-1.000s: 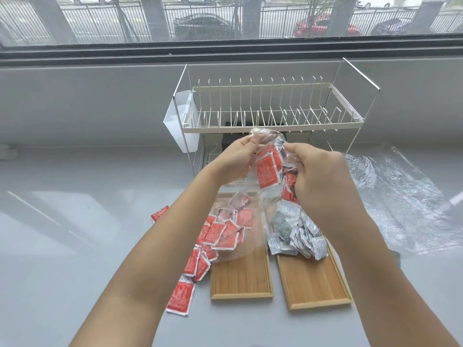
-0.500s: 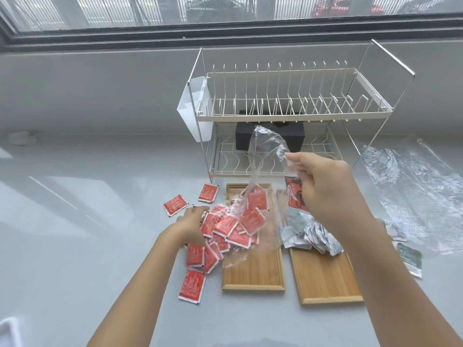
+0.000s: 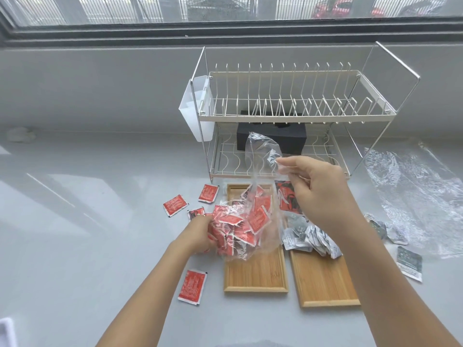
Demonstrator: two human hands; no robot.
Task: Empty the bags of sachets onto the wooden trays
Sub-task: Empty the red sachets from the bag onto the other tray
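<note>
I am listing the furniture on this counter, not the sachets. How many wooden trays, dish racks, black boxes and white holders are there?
wooden trays: 2
dish rack: 1
black box: 1
white holder: 1
Total: 5

Two bare forearms, left hand (image 3: 200, 234), right hand (image 3: 318, 186), no sleeves

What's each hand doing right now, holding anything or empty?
Left hand: fingers on the pile of red sachets; whether it grips any cannot be told.
Right hand: closed, pinching the top of the clear plastic bag.
</note>
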